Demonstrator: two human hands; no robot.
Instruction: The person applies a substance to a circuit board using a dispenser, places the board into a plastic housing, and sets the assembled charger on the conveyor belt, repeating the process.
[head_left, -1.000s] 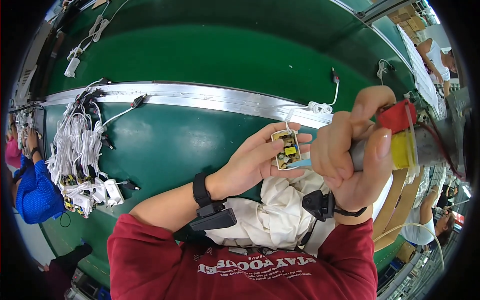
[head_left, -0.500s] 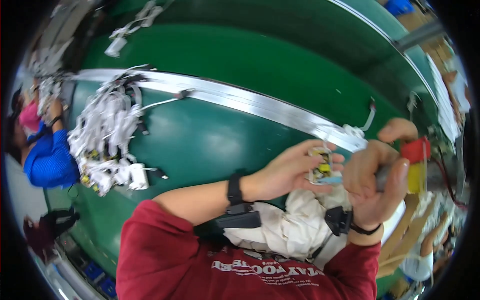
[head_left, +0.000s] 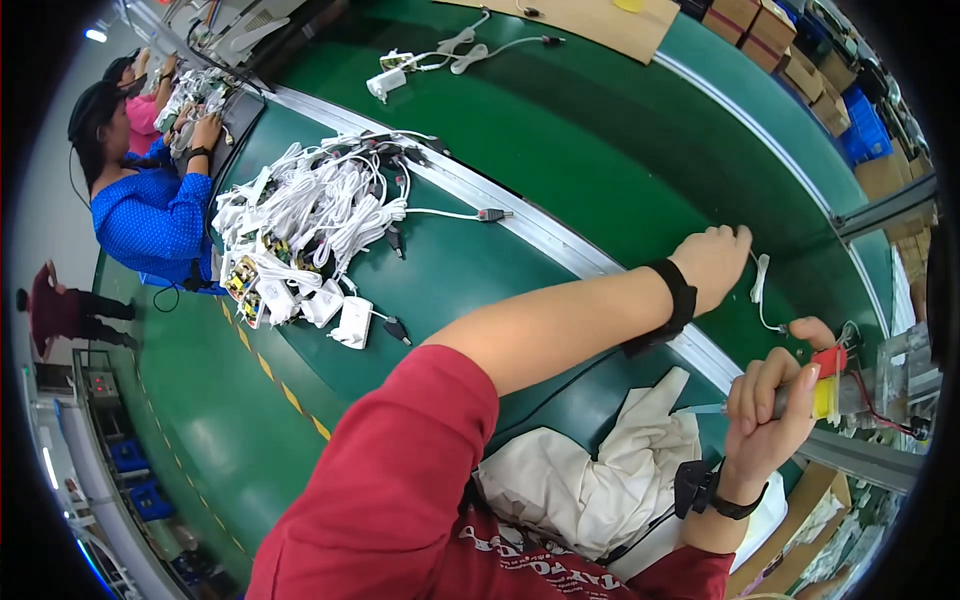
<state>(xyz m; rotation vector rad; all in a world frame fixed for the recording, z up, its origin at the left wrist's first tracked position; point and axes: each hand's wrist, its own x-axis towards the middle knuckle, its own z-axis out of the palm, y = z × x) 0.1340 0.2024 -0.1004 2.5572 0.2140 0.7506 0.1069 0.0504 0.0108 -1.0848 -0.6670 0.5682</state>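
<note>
My left hand reaches palm down over the far green belt, beyond the metal rail. Its fingers are curled and what they close on is hidden underneath. A white cable emerges beside the fingertips and lies on the belt. My right hand is wrapped round a glue-dispenser-like tool, grey-bodied with a red part and a yellow band. Its pale blue nozzle points left, above the white cloth in front of me.
A heap of white adapters and cables lies on the near green bench to the left. One open adapter sits on the far belt, near a cardboard sheet. A metal rail divides the surfaces. A co-worker in blue sits at left.
My left hand has moved from before me, where it held an open adapter with its circuit board showing, outward over the far belt. The right hand still grips the tool. My view has turned.
</note>
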